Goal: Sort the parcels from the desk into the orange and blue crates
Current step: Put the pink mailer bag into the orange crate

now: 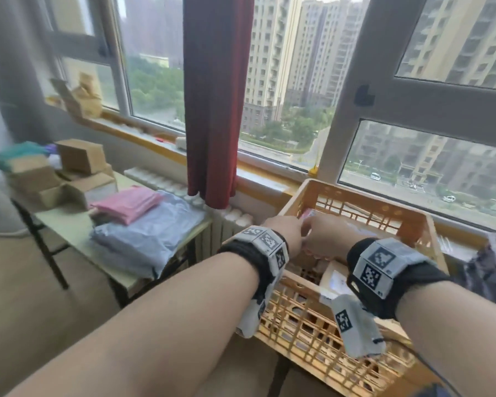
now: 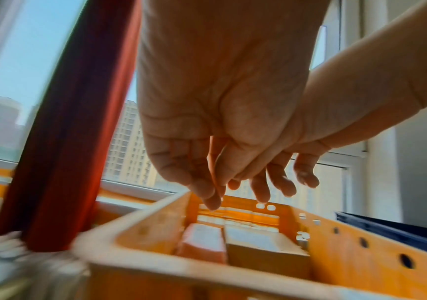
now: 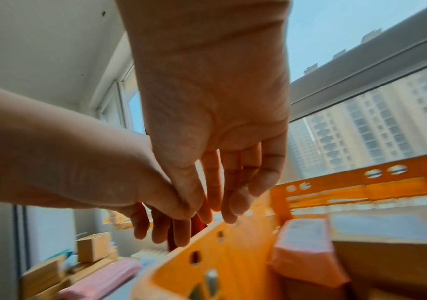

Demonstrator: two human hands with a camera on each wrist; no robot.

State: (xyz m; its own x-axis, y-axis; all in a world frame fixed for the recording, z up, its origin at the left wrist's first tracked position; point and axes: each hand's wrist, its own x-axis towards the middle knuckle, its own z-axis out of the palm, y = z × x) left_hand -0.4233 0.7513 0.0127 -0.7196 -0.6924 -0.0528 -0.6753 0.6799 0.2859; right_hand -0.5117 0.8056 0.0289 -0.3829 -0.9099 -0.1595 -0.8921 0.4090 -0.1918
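Right now both my hands hang over the orange crate (image 1: 361, 196), close together, at its left wall. My left hand (image 2: 214, 125) has its fingers loose and pointing down, with nothing between them in the wrist views; my right hand (image 3: 214, 130) is likewise slack and holds nothing. In the head view a bit of pink shows just past my knuckles, but I cannot tell whether it touches either hand. A pink parcel (image 3: 307, 249) stands on edge inside the crate beside a brown box (image 2: 263, 247), so I judge this drop as good as done. The blue crate's (image 2: 392, 227) dark rim shows just beyond the orange one. On the desk (image 1: 69, 227) to my left more work waits: a pink stack (image 1: 129, 203), grey mailer bags (image 1: 152, 233) and cardboard boxes (image 1: 80, 156). Next I should lift both hands out past the rim, turn left, and take one parcel cleanly off the top.
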